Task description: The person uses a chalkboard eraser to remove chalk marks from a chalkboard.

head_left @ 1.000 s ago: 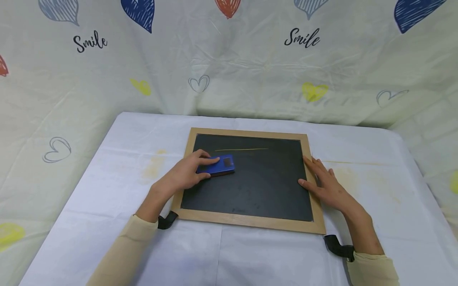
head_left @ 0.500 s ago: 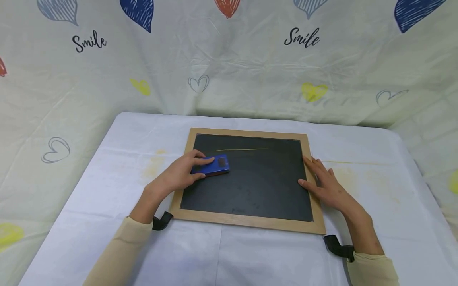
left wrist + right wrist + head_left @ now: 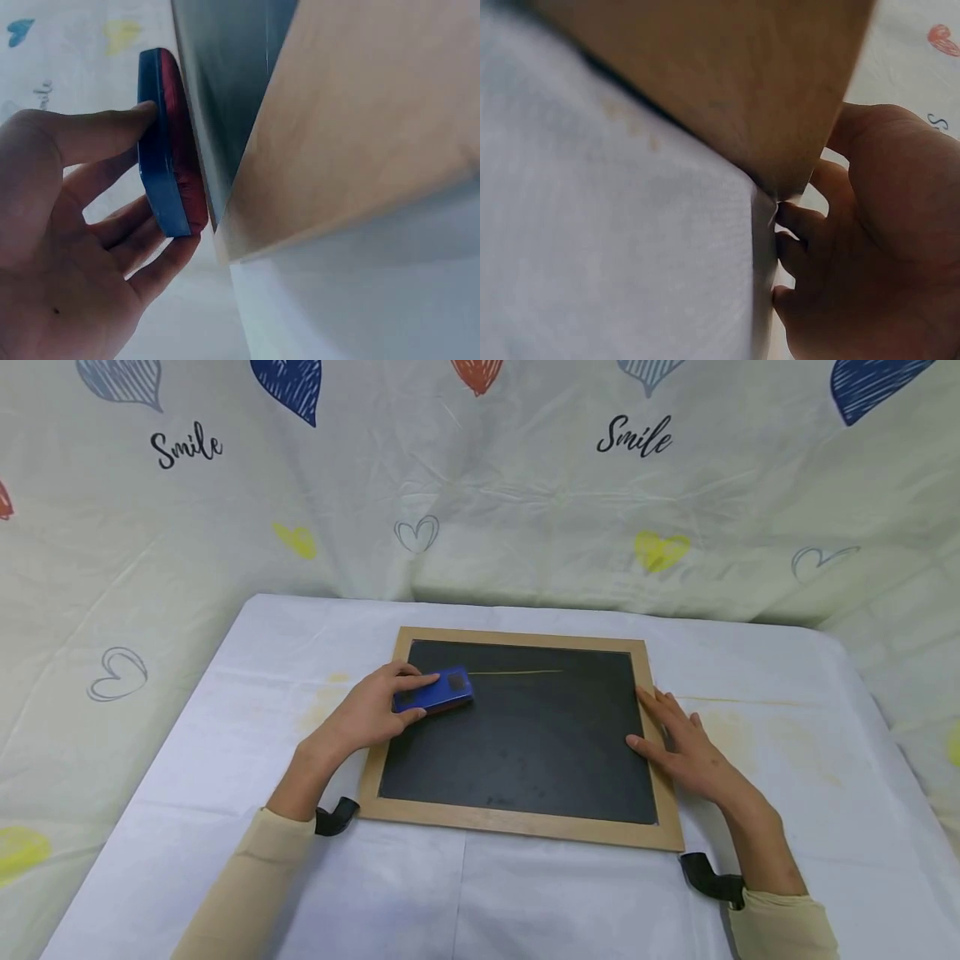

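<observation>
In the head view, my left hand [image 3: 371, 706] grips a blue board eraser [image 3: 450, 687] between thumb and fingers, at the upper left of a chalkboard [image 3: 525, 743] with a wooden frame. The left wrist view shows the eraser's red felt pad [image 3: 185, 157] facing the board. A thin yellow chalk line [image 3: 517, 672] runs right from the eraser near the board's top. My right hand [image 3: 693, 756] rests on the frame's right side, thumb over the inner edge and the other fingers along the outer side. In the right wrist view, its fingers [image 3: 802, 221] touch the frame's edge.
The board lies flat on a table with a white cloth [image 3: 465, 902]. Faint yellow smudges [image 3: 322, 706] mark the cloth on both sides of it. Behind the table hangs a printed curtain [image 3: 525, 468]. Black wrist mounts [image 3: 712, 881] stick out near both sleeves.
My left hand has slid the eraser left, then up toward the board's top edge. The chalk line's left end no longer shows beside the eraser. My right hand has stayed put.
</observation>
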The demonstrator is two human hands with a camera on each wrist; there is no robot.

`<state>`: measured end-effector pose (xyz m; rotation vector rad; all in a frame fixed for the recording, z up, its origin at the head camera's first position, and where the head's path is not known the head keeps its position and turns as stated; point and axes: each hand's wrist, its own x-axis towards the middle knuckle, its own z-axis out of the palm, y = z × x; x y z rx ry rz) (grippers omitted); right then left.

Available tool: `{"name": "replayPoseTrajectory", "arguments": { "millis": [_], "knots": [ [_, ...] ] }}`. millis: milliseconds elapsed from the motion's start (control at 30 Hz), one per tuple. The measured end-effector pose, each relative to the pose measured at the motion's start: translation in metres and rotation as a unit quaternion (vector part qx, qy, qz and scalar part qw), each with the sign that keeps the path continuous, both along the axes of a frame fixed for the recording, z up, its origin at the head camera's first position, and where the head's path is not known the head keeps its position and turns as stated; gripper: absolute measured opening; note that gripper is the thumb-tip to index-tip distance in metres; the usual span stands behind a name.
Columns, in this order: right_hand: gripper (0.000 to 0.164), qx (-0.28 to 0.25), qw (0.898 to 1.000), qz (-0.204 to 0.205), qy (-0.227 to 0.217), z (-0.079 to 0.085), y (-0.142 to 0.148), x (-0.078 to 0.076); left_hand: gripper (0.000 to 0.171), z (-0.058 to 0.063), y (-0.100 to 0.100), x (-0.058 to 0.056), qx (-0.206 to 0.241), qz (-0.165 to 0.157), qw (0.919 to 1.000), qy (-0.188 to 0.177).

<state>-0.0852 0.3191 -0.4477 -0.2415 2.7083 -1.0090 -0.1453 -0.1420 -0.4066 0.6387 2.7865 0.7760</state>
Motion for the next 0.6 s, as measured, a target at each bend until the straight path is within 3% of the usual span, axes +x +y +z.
{"name": "replayPoseTrajectory", "arguments": {
  "millis": [300, 600],
  "knots": [
    [0.086, -0.002, 1.0, 0.001, 0.0, 0.002, -0.001, 0.0, 0.056, -0.001, -0.01, -0.006, -0.001, 0.03, 0.9994, 0.018],
    [0.085, -0.001, 1.0, 0.0, 0.0, 0.001, -0.001, 0.001, 0.056, -0.002, -0.008, -0.013, -0.024, 0.023, 0.9994, 0.012]
  ]
}}
